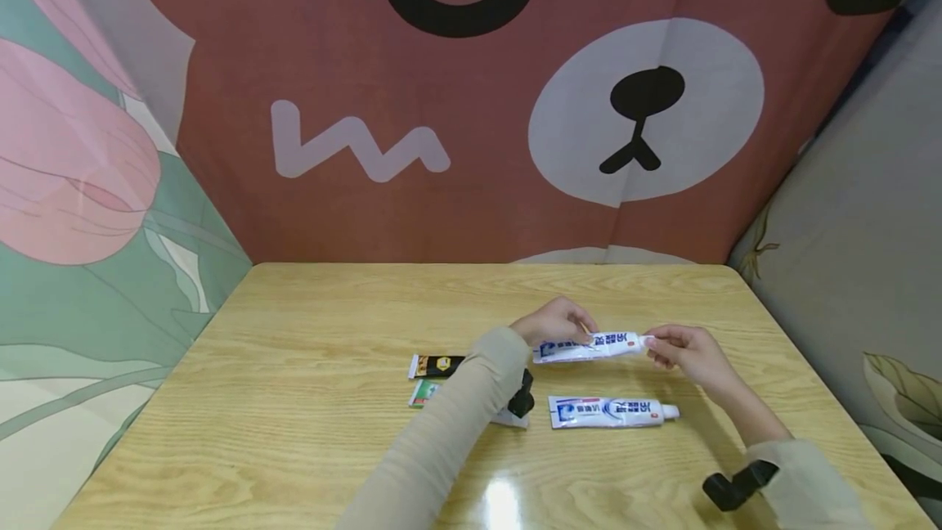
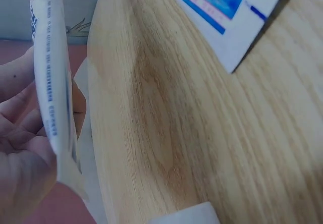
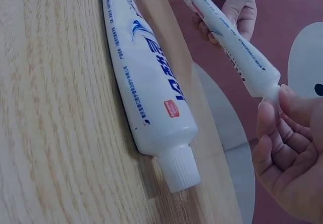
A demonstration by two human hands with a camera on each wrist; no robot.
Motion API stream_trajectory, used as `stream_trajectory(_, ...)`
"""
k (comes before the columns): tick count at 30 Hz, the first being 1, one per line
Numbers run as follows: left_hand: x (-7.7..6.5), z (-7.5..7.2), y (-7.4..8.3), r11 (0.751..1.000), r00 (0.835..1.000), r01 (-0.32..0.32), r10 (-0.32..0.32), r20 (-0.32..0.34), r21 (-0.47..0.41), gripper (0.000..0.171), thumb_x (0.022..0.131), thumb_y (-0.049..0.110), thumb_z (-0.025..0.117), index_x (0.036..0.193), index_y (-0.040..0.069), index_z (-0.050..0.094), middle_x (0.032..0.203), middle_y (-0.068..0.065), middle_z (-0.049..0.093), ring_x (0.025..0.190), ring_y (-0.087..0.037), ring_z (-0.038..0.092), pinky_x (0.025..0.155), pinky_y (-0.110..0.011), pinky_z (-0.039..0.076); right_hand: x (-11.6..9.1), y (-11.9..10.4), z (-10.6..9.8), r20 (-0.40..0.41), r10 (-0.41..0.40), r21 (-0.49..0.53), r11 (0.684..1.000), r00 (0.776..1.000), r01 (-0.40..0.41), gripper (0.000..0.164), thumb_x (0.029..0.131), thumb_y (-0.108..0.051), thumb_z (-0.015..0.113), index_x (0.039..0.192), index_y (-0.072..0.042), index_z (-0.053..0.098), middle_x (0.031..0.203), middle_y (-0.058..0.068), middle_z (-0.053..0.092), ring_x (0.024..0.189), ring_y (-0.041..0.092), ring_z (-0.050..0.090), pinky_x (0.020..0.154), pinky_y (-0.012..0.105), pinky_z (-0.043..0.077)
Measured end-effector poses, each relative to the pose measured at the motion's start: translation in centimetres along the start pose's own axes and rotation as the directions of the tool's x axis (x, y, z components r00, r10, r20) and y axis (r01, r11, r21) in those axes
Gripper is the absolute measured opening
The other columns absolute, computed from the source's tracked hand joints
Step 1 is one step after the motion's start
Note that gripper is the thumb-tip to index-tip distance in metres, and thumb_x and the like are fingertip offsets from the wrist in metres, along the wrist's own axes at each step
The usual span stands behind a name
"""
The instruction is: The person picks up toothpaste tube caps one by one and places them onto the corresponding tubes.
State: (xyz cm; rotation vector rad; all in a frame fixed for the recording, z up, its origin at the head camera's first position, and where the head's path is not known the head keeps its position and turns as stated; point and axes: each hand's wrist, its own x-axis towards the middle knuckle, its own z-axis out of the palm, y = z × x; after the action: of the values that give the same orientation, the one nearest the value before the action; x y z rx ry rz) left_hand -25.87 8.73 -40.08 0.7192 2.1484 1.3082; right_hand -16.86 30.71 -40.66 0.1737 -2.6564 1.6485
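My left hand [image 1: 555,321] grips the body of a white toothpaste tube [image 1: 618,343] with blue lettering, near the far side of the table. At its cap end, my right hand [image 1: 688,354] pinches the cap between thumb and fingertips; these cover most of the cap in the right wrist view. Both hands hold this tube [image 3: 242,57] above the tabletop. A matching toothpaste tube [image 1: 607,411] lies flat nearer me, its ridged white cap [image 3: 179,168] pointing right.
Left of these lie a black tube [image 1: 437,366] and a green-and-white packaged item [image 1: 423,393], both partly hidden by my left sleeve [image 1: 449,424]. A white tube end [image 1: 511,419] shows beside that forearm. The wooden table [image 1: 257,407] meets a bear-print cloth [image 1: 471,219] behind.
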Motion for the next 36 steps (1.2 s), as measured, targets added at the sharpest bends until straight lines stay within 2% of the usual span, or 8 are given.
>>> stream_trajectory(5,0.0,0.1,-0.1,0.999,1.0,0.007,-0.006,-0.018,0.043,0.013,0.079,-0.001,0.067,0.091,0.002,0.069,0.085,0.0,0.065,0.071,-0.009,0.057,0.066,-0.02,0.046,0.2,0.2,0.2,-0.005,0.008,-0.024,1.0,1.0,-0.008,0.028,0.093,-0.009,0.051,0.101,0.018,0.055,0.075,0.014,0.06,0.061,0.009,0.055,0.055,0.029,0.049)
stream_trajectory(10,0.1,0.5,-0.5,0.993,1.0,0.003,0.0,-0.019,0.119,0.011,0.078,0.002,0.07,0.089,0.004,0.07,0.082,0.001,0.064,0.069,-0.009,0.057,0.064,-0.02,0.046,0.0,0.5,0.4,0.032,0.049,0.012,0.999,0.998,-0.049,0.029,0.093,-0.008,0.052,0.105,0.019,0.053,0.079,0.016,0.061,0.064,0.01,0.056,0.06,0.03,0.051)
stream_trajectory(14,0.2,0.8,-0.9,0.977,1.0,-0.004,0.002,0.009,0.214,0.012,0.079,0.003,0.069,0.09,0.005,0.07,0.078,0.0,0.064,0.064,-0.008,0.056,0.059,-0.019,0.045,0.1,1.4,0.5,0.062,0.085,0.041,0.995,0.994,-0.088,0.032,0.091,-0.012,0.056,0.105,0.017,0.053,0.079,0.013,0.062,0.066,0.012,0.057,0.06,0.029,0.051)
stream_trajectory(16,0.3,0.9,-0.9,0.965,1.0,0.012,-0.018,0.019,0.263,0.014,0.079,0.002,0.068,0.093,0.006,0.07,0.079,0.001,0.064,0.065,-0.008,0.055,0.058,-0.019,0.045,0.2,2.1,0.5,0.078,0.059,0.043,0.997,0.995,-0.063,0.032,0.091,-0.015,0.057,0.103,0.015,0.055,0.077,0.01,0.062,0.065,0.013,0.057,0.057,0.027,0.05)
stream_trajectory(21,0.4,0.5,-0.8,0.94,0.999,0.017,-0.031,0.037,0.342,0.021,0.08,0.002,0.066,0.1,0.006,0.069,0.087,0.003,0.063,0.075,-0.006,0.055,0.066,-0.018,0.044,0.5,3.4,1.1,0.063,0.062,-0.048,0.997,0.996,-0.059,0.028,0.09,-0.015,0.056,0.099,0.012,0.058,0.075,0.008,0.064,0.062,0.014,0.057,0.052,0.027,0.047)
stream_trajectory(23,0.2,0.1,-0.8,0.939,0.999,-0.004,-0.015,0.052,0.344,0.023,0.081,0.002,0.064,0.104,0.005,0.067,0.091,0.0,0.064,0.08,-0.008,0.056,0.071,-0.018,0.045,0.6,3.5,1.4,0.035,0.098,-0.112,0.989,0.995,-0.094,0.027,0.09,-0.012,0.056,0.101,0.013,0.057,0.076,0.009,0.064,0.063,0.014,0.058,0.053,0.027,0.047)
stream_trajectory(29,-1.3,-2.9,-0.9,0.937,0.998,-0.033,0.012,0.063,0.347,0.028,0.086,0.008,0.059,0.113,0.002,0.062,0.109,-0.007,0.061,0.098,-0.013,0.054,0.082,-0.023,0.044,0.2,2.4,1.3,-0.009,0.095,-0.254,0.963,0.995,-0.094,0.03,0.091,-0.009,0.053,0.11,0.015,0.055,0.078,0.014,0.064,0.062,0.017,0.059,0.051,0.028,0.047)
stream_trajectory(36,-4.0,-6.1,-1.1,0.954,0.999,-0.053,0.05,0.02,0.294,0.033,0.09,0.015,0.057,0.121,0.004,0.056,0.118,-0.012,0.056,0.104,-0.017,0.053,0.084,-0.027,0.044,-0.2,0.4,0.1,-0.022,0.008,-0.31,0.951,1.0,-0.015,0.035,0.093,-0.015,0.052,0.113,0.013,0.055,0.083,0.016,0.064,0.067,0.024,0.06,0.054,0.029,0.047)
